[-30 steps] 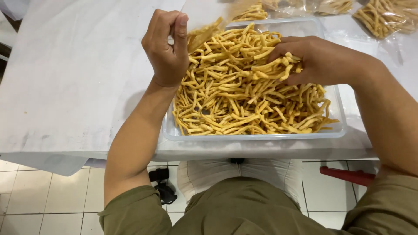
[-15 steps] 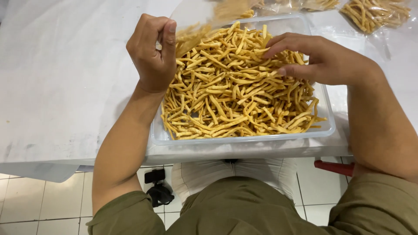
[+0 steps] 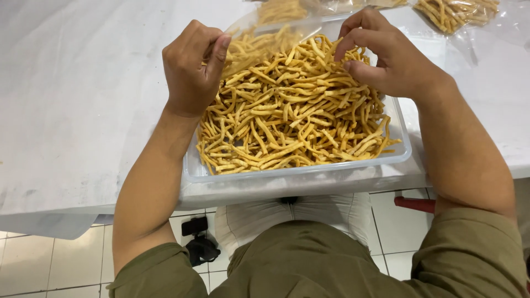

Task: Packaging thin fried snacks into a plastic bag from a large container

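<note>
Clear plastic tub [image 3: 393, 157] heaped with thin golden fried sticks [image 3: 287, 116], at the table's near edge.
Left hand [image 3: 190, 69] pinches a clear bag [image 3: 276, 25] open at the tub's far-left corner; right hand [image 3: 386, 55] curls onto sticks at the far side. Filled bags [image 3: 452, 11] lie beyond.

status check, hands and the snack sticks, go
Left hand shut on clear bag at tub's far corner. Right hand pinching snack sticks atop the heap. Clear tub heaped full at table edge. Nothing in the way.
</note>
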